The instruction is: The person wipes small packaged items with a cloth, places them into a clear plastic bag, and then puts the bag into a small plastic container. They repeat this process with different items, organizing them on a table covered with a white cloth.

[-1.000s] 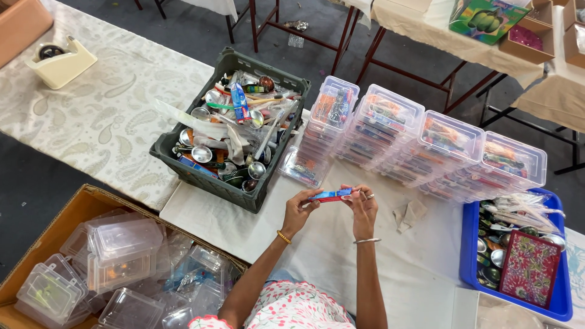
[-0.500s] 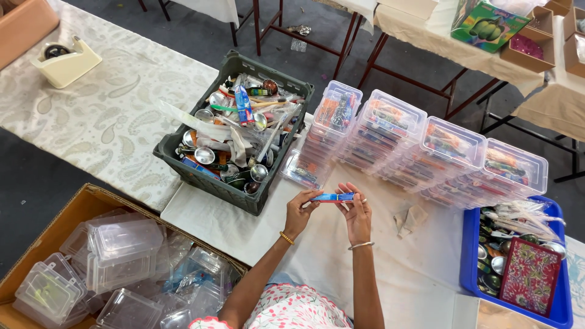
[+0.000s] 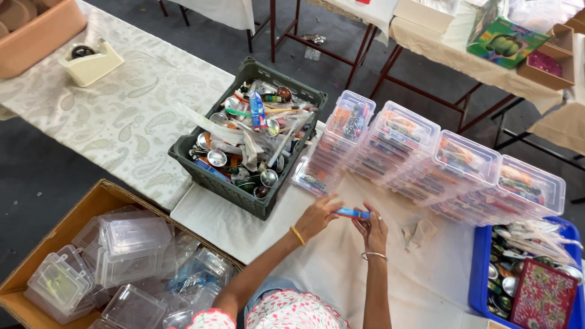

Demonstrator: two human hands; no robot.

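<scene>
You are holding a small blue object, slim and short like a little tube or packet, with a touch of red or orange at its left end. It lies roughly level between your two hands, just above the white cloth-covered table, close in front of the row of stacked clear plastic boxes. Your left hand pinches its left end; your right hand grips its right end. Its finer details are too small to make out.

crate left of stacked boxes, bin right
</scene>
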